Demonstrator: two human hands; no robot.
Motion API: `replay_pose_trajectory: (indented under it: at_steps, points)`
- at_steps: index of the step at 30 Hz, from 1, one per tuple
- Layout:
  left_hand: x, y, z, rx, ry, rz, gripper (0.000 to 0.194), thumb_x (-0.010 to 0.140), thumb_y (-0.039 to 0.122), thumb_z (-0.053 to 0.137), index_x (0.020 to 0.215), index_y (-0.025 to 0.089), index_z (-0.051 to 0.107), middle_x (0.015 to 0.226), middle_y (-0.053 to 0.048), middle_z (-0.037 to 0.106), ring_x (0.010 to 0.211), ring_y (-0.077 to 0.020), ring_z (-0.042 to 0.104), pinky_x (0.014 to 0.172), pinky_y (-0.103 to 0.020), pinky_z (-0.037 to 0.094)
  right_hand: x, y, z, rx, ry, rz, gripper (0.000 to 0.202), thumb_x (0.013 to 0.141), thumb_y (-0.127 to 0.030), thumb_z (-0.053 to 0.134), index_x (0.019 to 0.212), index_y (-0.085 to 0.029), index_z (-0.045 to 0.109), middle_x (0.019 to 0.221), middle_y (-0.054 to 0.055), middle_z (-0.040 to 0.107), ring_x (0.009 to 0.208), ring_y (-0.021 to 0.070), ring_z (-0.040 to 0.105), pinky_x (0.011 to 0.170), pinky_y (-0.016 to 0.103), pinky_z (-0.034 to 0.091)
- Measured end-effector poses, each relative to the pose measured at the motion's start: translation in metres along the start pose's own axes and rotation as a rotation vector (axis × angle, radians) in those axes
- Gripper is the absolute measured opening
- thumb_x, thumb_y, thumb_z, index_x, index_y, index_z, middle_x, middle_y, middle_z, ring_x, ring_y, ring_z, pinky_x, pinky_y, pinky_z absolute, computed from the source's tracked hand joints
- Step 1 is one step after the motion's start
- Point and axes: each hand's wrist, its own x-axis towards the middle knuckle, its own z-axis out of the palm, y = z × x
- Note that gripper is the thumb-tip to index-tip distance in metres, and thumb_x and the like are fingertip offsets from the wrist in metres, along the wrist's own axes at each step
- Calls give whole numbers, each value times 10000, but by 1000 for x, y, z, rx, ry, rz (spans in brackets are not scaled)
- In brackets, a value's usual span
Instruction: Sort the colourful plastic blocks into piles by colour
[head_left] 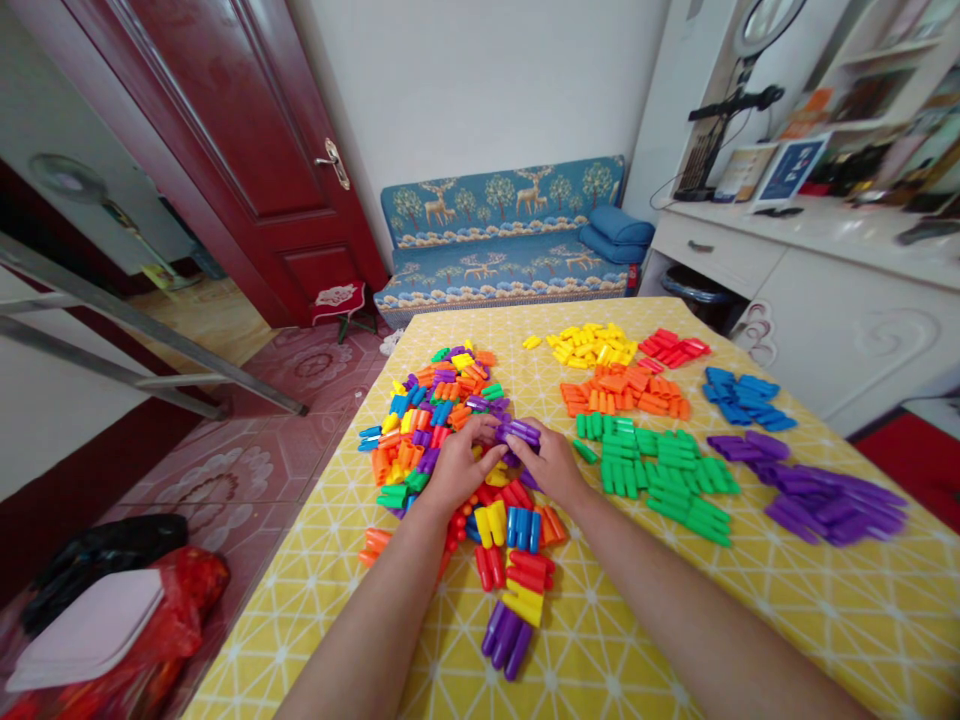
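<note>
Both hands are over the right side of a mixed heap of coloured bullet-shaped plastic toy blocks. A few purple blocks, lying side by side, are pinched between my left hand and my right hand. The fingers of each hand are closed at the ends of these pieces, and some fingertips are hidden. Just below the hands lie yellow blocks and blue blocks. Closer to me are red blocks and another purple group.
Right of my hands, blocks lie sorted by colour: green, orange, yellow, red, blue and purple. A yellow patterned cloth covers the table. Beyond stand a blue sofa and a white dresser.
</note>
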Motion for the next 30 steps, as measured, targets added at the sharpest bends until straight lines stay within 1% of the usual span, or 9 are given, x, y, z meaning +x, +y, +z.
replay_pose_trajectory:
  at_steps: [4,8,10,15,23,30]
  points:
    - [0,-1,0,7,-17,6,275,844,289,635,1088,183,567,967,-60,674,882,-170,646,820,-295,514,1,0,0,-7,2,-1,245,885,-384,539,1007,-195,636,909,44,695,839,193,645,745,290,467]
    - [-1,0,-1,19,7,-4,392,848,288,631,1215,203,519,945,-48,680,854,-169,649,798,-299,519,0,0,-1,-14,-5,-6,245,879,-380,545,1009,-195,638,918,47,697,829,196,646,730,295,466]
    - [-1,0,-1,30,9,-4,413,852,286,625,1242,208,516,948,-49,681,859,-173,651,797,-302,521,0,1,-1,-22,-4,-13,236,874,-374,551,1003,-197,639,918,46,698,820,194,645,725,295,465]
    - [0,-1,-1,68,-12,10,372,859,287,613,1218,197,568,964,-64,687,868,-185,653,809,-313,526,0,1,0,-29,-4,-14,247,873,-382,548,1000,-192,642,916,48,697,823,196,644,723,299,464]
    - [0,-2,-1,67,-12,10,378,858,295,614,1221,198,577,971,-65,690,870,-187,654,810,-313,529,1,1,0,-14,-1,-15,247,873,-385,549,998,-194,643,912,44,695,825,194,644,733,304,465]
    - [0,-1,-1,71,-15,8,347,860,292,609,1189,187,577,923,-56,682,834,-179,645,787,-303,521,0,3,0,7,-8,-22,237,876,-382,550,998,-202,644,912,35,695,821,187,641,729,295,464]
